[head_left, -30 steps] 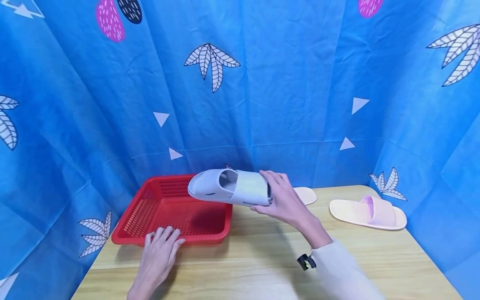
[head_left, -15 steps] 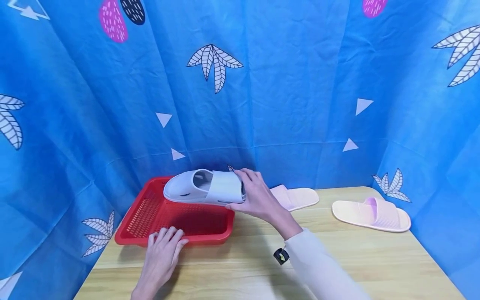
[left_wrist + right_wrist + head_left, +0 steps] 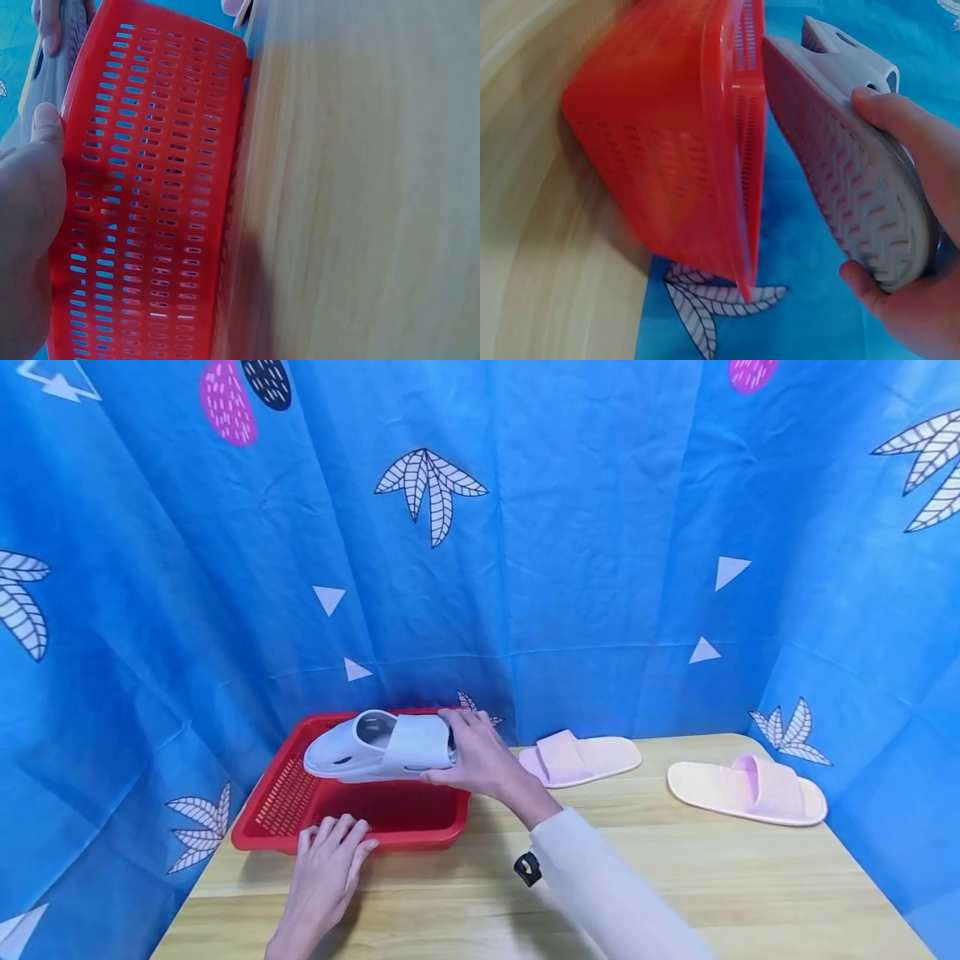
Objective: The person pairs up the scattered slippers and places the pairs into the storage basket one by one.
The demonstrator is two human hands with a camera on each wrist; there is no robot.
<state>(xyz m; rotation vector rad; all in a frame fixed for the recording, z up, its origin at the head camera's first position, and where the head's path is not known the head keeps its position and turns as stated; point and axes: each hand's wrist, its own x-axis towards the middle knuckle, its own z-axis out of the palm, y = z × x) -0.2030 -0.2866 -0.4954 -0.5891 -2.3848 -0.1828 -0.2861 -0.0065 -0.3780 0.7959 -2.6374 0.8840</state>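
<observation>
A light grey slipper (image 3: 416,745) is held by its heel end in my right hand (image 3: 483,758), above the red basket (image 3: 442,839). The right wrist view shows its patterned sole (image 3: 847,180) beside the basket's rim, with the fingers and thumb of my right hand (image 3: 922,172) gripping both edges. My left hand (image 3: 322,877) rests on the basket's near rim with bent fingers. In the left wrist view the thumb of my left hand (image 3: 30,210) lies along the rim of the basket (image 3: 150,180).
Two pink slippers lie on the wooden table (image 3: 675,877): one (image 3: 611,756) right of the basket, the other (image 3: 776,789) near the table's right side. A blue patterned curtain (image 3: 585,552) hangs behind and along both sides.
The right hand has carried the grey slipper leftward, from the basket's right edge to over the basket. More of the nearer pink slipper shows. The left hand stays on the rim.
</observation>
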